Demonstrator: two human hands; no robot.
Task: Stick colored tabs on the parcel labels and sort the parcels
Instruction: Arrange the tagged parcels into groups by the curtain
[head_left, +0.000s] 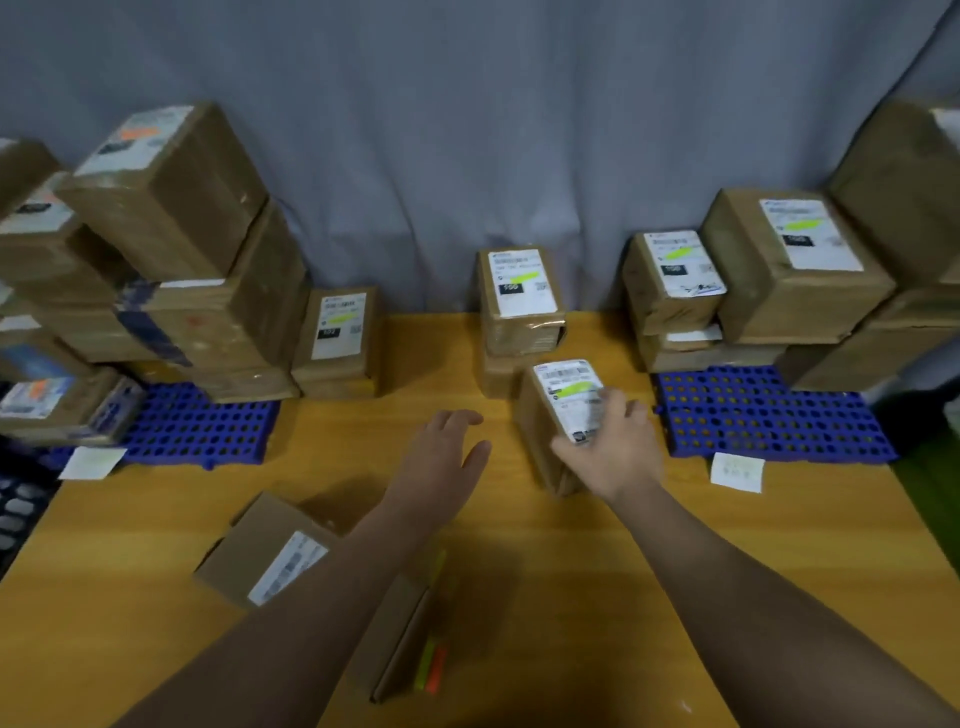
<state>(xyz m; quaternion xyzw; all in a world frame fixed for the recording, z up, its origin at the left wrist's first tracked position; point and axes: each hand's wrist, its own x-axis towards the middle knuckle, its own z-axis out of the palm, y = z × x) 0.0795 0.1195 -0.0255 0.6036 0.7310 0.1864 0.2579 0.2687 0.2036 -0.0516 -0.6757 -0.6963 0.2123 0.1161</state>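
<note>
- Right hand (610, 452) grips a tilted brown cardboard parcel (537, 431) on the yellow wooden table (675, 551); one green tab (571, 388) on its white label (571, 410).
- Left hand (441, 447) hovers beside it, fingers spread.
- Blue perforated plastic left pallet (202, 426) and right pallet (769, 415) bear stacked parcels (800, 291).

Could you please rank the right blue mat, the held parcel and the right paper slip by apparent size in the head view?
Largest: right blue mat
Then: held parcel
Smallest: right paper slip
</note>
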